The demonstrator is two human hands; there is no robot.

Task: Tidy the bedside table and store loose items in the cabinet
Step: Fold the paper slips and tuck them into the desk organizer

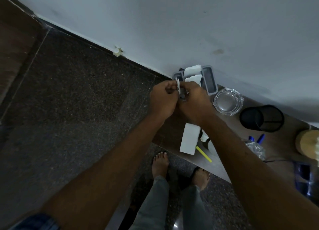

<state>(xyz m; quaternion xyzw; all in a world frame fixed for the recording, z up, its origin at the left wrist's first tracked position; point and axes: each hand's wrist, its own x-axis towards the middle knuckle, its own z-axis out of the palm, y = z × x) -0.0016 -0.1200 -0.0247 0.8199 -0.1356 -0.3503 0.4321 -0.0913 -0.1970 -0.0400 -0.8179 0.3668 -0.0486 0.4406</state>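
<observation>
Slip point(178, 87), small, white: pinched by curled fingers of left hand point(163, 98) and right hand point(195, 103), above end of table point(165, 133) beside tray point(211, 82); hazard: slackened pinch drops it past the edge onto floor point(77, 91).

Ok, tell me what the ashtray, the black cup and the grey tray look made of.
Ashtray: clear glass, glossy; see-through with a thick faceted rim.
Cup: black metal mesh, probably; a fine grid shows in its wall.
Tray: grey plastic, matte, likely; smooth moulded rounded walls.

Bare feet point(160, 163) stand on a dark speckled floor point(69, 100) near a pale wall point(189, 22).
</observation>
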